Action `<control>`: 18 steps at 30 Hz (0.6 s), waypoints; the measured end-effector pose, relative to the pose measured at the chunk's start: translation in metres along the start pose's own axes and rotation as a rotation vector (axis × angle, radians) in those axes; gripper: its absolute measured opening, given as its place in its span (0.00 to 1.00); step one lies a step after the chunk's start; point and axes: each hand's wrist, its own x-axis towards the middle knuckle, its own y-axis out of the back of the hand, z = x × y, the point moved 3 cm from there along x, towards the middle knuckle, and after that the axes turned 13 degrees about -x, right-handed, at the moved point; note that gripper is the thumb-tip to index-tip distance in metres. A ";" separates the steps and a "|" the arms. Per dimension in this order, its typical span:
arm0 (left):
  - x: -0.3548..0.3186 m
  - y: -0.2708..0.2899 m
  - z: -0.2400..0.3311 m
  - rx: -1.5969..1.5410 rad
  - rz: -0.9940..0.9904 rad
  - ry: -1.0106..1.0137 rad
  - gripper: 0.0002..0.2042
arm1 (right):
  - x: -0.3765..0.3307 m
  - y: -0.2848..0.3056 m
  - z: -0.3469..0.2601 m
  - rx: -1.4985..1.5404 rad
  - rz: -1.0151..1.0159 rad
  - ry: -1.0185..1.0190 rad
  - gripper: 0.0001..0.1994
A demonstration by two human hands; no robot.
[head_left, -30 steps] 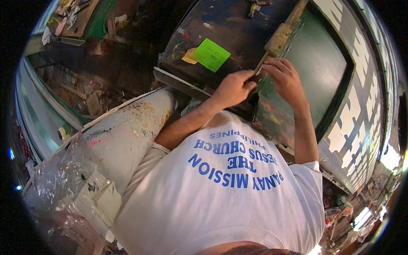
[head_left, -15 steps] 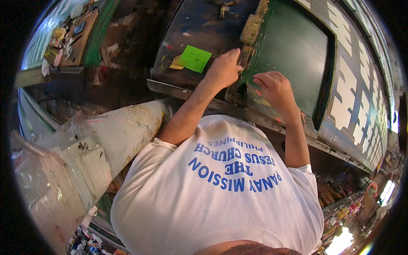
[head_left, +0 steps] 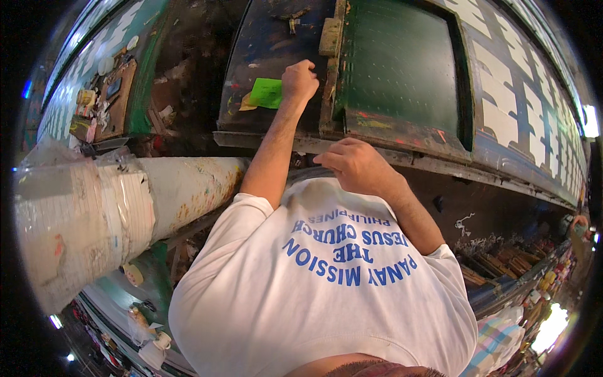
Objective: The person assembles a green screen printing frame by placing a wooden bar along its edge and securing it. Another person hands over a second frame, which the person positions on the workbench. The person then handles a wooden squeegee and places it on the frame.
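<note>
My left hand is stretched out over a dark, paint-stained table, its fingers curled into a fist. It rests right beside a bright green paper note and close to the wooden side bar of a green mesh screen frame. Nothing shows inside the fist. My right hand hangs lower, at the table's near metal edge under the frame's front corner, with fingers bent downward. Whether it grips anything is hidden. My white T-shirt with blue lettering fills the lower middle.
A thick roll wrapped in clear plastic lies at the left, with a tape roll below it. Jars and clutter sit on a board at upper left. Paint pots crowd the lower right. White panels run along the right.
My left hand has left the frame's wooden bar and gone left to beside the green note. My right hand has drawn back from the screen to the table's near edge.
</note>
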 end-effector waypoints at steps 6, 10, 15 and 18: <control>-0.034 -0.002 0.024 0.034 -0.018 -0.137 0.07 | -0.035 -0.014 -0.029 -0.060 -0.078 -0.096 0.16; -0.068 0.020 0.051 0.079 0.232 -0.587 0.08 | -0.061 -0.020 -0.051 -0.028 -0.156 -0.267 0.17; -0.154 0.044 0.055 -0.302 -0.142 -0.255 0.07 | -0.086 -0.029 -0.067 -0.033 -0.002 -0.416 0.22; -0.230 0.062 0.053 -0.466 -0.382 -0.194 0.07 | -0.085 -0.036 -0.079 0.032 0.133 -0.342 0.23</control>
